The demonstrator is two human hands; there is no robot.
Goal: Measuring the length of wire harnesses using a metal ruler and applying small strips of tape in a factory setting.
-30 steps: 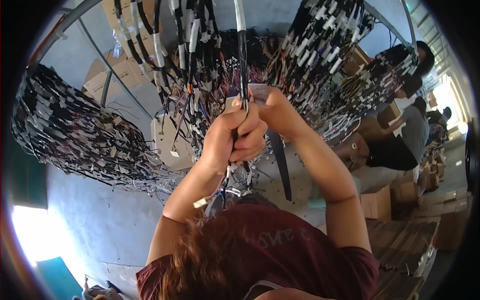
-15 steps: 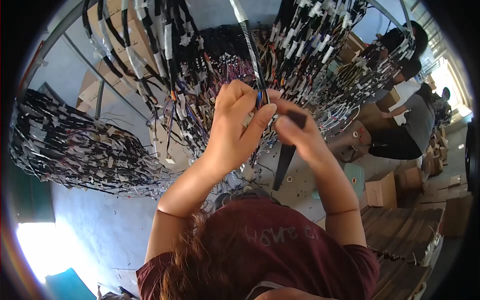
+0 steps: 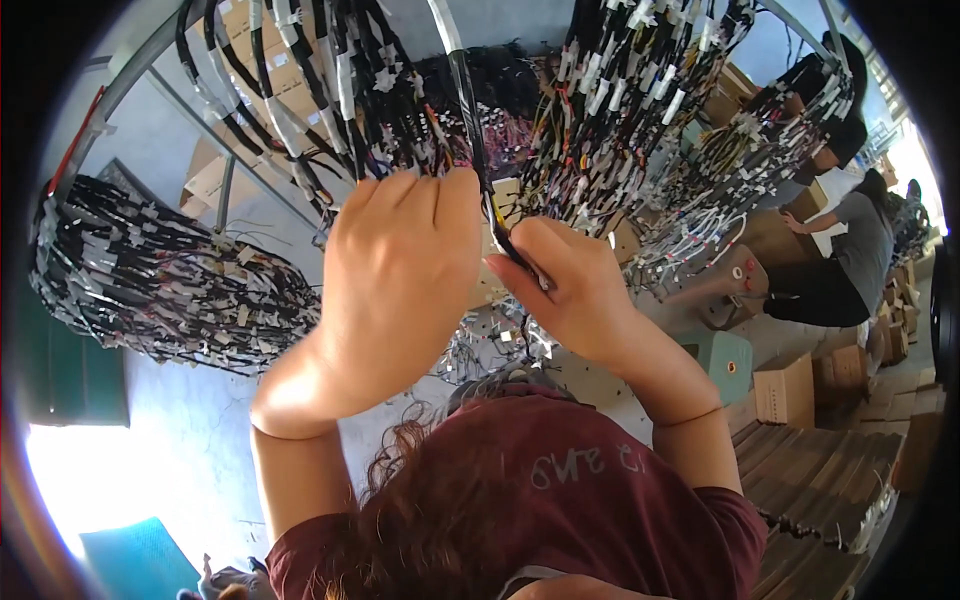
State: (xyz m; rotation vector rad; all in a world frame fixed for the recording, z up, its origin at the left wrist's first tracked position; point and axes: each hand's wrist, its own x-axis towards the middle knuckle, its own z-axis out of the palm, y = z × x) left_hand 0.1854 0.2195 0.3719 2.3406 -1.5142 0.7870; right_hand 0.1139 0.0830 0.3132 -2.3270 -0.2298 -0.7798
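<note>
A wire harness (image 3: 464,95), wrapped in black with a white section higher up, hangs from the top of the view between my hands. My right hand (image 3: 580,285) is closed round its lower part, thumb and index finger pinching a dark section just below some exposed yellow and white wires. My left hand (image 3: 405,265) is beside the harness on the left, its back turned up and its fingers curled. The fingertips and thumb are hidden behind that hand, so what they hold cannot be seen.
Dense bundles of taped harnesses (image 3: 610,100) hang ahead, and another thick bundle (image 3: 180,275) droops at left from a metal frame (image 3: 190,110). A green stool (image 3: 725,362), cardboard boxes (image 3: 785,392) and stacked flat cardboard (image 3: 815,480) stand at right. Other people (image 3: 850,240) are at far right.
My left hand has released its visible thumb pinch, moved left and turned its back upward. My right hand now grips the harness. The black strip that hung below it no longer shows.
</note>
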